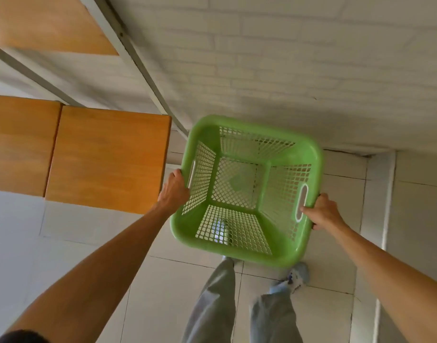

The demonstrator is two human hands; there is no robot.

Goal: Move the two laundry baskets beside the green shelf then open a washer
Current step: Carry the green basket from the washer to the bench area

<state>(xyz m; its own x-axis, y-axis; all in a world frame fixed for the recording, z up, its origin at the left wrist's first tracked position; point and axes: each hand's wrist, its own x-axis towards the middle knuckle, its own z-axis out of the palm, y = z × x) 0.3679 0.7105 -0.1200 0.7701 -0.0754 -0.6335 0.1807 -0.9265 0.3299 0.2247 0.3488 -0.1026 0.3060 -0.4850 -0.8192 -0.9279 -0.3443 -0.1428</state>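
An empty green plastic laundry basket (205, 224) with lattice walls hangs in front of me above the tiled floor. My left hand (174, 189) grips its left rim beside the handle slot. My right hand (321, 211) holds the right rim, with the thumb at the white-edged handle slot. The basket is close to the white brick wall and just right of a shelf with wooden boards (108, 159) on a pale metal frame (148, 78). Only this one basket shows, and no washer is in view.
The white brick wall (311, 58) fills the far side. The shelf's upper wooden board (47, 23) is at the top left. Pale floor tiles (163, 293) lie below, with my legs in grey trousers (212, 305) and my shoes near the basket. A wall corner (388, 194) rises at the right.
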